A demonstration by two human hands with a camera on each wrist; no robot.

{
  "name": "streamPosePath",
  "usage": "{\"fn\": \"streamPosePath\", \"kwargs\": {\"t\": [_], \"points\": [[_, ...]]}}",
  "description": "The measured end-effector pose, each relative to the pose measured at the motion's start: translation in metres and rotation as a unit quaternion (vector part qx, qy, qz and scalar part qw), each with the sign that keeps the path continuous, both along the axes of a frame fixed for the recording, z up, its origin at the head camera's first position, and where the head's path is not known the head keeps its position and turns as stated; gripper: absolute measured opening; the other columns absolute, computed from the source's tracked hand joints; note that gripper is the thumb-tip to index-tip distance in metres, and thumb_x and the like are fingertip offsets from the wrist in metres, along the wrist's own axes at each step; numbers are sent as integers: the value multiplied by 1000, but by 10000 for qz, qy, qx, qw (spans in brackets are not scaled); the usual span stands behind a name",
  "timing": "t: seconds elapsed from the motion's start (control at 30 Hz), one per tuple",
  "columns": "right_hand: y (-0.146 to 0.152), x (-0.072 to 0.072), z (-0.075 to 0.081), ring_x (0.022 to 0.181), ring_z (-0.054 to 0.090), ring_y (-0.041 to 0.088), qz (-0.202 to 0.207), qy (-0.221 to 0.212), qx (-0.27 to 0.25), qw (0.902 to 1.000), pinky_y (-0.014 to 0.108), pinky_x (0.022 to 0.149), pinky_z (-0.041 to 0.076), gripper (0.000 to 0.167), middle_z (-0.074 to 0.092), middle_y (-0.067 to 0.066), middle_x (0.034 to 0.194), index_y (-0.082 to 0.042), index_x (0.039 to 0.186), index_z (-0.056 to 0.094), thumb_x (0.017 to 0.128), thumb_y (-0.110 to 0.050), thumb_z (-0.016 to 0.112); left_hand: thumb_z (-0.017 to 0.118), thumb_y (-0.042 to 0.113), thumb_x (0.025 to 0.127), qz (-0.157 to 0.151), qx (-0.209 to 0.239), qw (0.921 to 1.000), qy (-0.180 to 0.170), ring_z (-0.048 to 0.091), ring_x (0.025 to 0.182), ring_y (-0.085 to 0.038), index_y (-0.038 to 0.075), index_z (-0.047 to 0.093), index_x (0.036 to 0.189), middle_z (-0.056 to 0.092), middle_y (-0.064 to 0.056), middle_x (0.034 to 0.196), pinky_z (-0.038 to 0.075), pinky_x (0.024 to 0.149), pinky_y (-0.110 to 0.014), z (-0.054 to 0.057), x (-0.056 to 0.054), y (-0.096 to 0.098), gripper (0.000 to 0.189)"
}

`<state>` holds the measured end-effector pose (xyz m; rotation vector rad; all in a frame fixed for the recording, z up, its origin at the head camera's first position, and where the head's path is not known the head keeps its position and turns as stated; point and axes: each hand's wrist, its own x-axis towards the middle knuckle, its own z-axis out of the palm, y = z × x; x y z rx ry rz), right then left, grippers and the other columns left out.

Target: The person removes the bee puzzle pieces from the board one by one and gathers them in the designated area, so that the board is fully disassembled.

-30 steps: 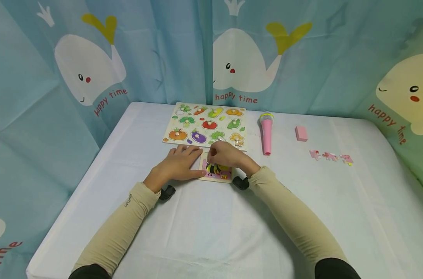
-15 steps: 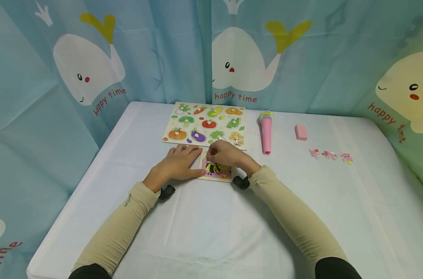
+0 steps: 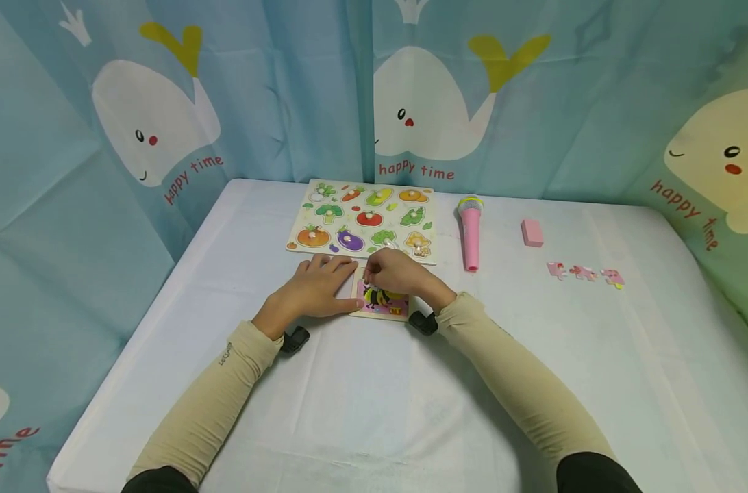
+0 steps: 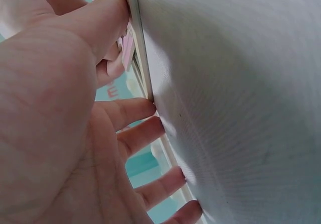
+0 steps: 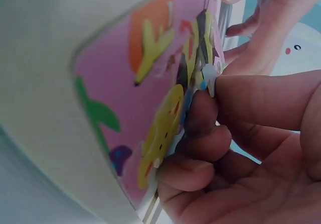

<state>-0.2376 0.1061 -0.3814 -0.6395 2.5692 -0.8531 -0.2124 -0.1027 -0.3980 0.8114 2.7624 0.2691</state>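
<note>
Pinching a small puzzle piece (image 5: 208, 77) between thumb and forefinger, the right hand (image 3: 400, 270) is over the bee puzzle (image 3: 380, 316), which lies right beneath those fingers. To their left, the left hand (image 3: 315, 287) spreads its fingers wide, its thumb touching the puzzle's left edge. Beyond the fingertips lies the vegetable board (image 3: 391, 224), while the pink microphone (image 3: 471, 239) and, farther out, three loose pieces (image 3: 583, 274) lie to the right of the right hand's fingers.
</note>
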Motion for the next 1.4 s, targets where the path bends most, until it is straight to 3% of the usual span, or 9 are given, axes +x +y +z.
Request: {"fn": "streamPosePath", "kwargs": {"t": [0.4, 0.63, 0.93, 1.23, 1.4], "points": [[2, -5, -5, 80, 57, 18, 70, 24, -302, 9995, 31, 74, 46, 8, 67, 5, 87, -3, 97, 74, 101, -6, 67, 60, 63, 103, -10, -34, 10000, -73, 26, 154, -39, 13, 34, 169, 32, -8, 172, 25, 120, -64, 2, -1, 0, 87], [1, -9, -7, 86, 58, 19, 249, 24, -426, 9988, 33, 82, 49, 10, 69, 6, 93, -2, 102, 77, 104, -6, 67, 60, 62, 104, 32, -36, 10000, -85, 25, 154, -39, 13, 34, 169, 32, -7, 172, 25, 120, -63, 5, 0, -2, 86], [4, -9, -4, 84, 59, 18, -28, -306, -769, 9966, 32, 79, 49, 9, 70, 6, 94, -2, 101, 77, 103, -6, 69, 59, 63, 103, 5, -36, 10000, -70, 26, 154, -39, 13, 34, 169, 32, -7, 172, 25, 120, -63, 3, 0, 0, 87], [18, -5, -7, 69, 56, 18, -642, -719, -1746, 9799, 28, 61, 48, 8, 66, 8, 85, 0, 101, 73, 103, -7, 72, 61, 66, 101, -36, -73, 9999, -123, 24, 155, -39, 14, 32, 170, 30, -7, 172, 22, 121, -63, 0, -3, -2, 91], [27, 0, -6, 66, 62, 20, -789, -877, -2164, 9692, 27, 58, 50, 7, 66, 12, 84, 4, 103, 71, 104, -2, 67, 65, 71, 96, -31, -63, 9997, -246, 21, 156, -37, 15, 29, 171, 28, -5, 173, 19, 122, -63, -3, -4, -3, 100]]}}
